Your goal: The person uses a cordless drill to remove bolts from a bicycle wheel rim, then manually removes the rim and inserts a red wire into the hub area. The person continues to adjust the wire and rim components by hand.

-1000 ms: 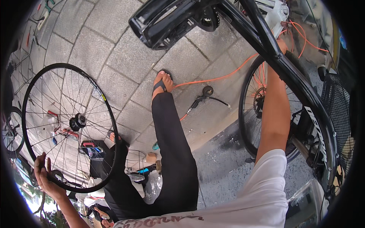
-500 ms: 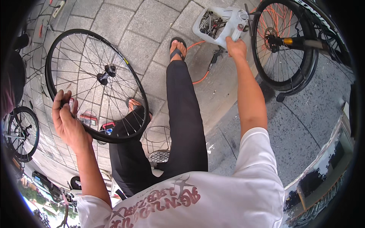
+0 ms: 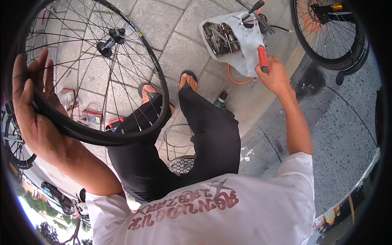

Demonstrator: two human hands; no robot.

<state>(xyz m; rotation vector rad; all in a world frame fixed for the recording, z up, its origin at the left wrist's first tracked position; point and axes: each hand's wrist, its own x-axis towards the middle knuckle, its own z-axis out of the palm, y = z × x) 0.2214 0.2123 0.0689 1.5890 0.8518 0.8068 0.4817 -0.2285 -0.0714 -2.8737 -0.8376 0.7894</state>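
Note:
At the left, my left hand (image 3: 43,106) holds a black spoked bicycle wheel (image 3: 98,139) by its rim, the rim lying between thumb and fingers. The wheel is tilted and its hub (image 3: 110,43) faces up. It has no tyre that I can make out. On the right, my right hand (image 3: 275,75) is closed at the near edge of a cut-open white plastic jug (image 3: 247,53). A red-handled tool (image 3: 262,57) stands against the fingers. Metal tools and parts (image 3: 222,36) fill the jug's opening; black-handled tools (image 3: 255,8) stick out at its far end.
A bicycle's wheel (image 3: 326,61) stands at the upper right. Orange hose (image 3: 239,81) runs beneath the jug. A teal tool (image 3: 219,104) lies beside my right leg. A red meter (image 3: 92,116) sits on the paving below the bicycle wheel I hold. A patterned round pad (image 3: 183,164) lies between my legs.
The jug has come nearer and turned, with my right hand at it. The held wheel and my left hand have moved up-left and closer to view. My right foot has drawn back.

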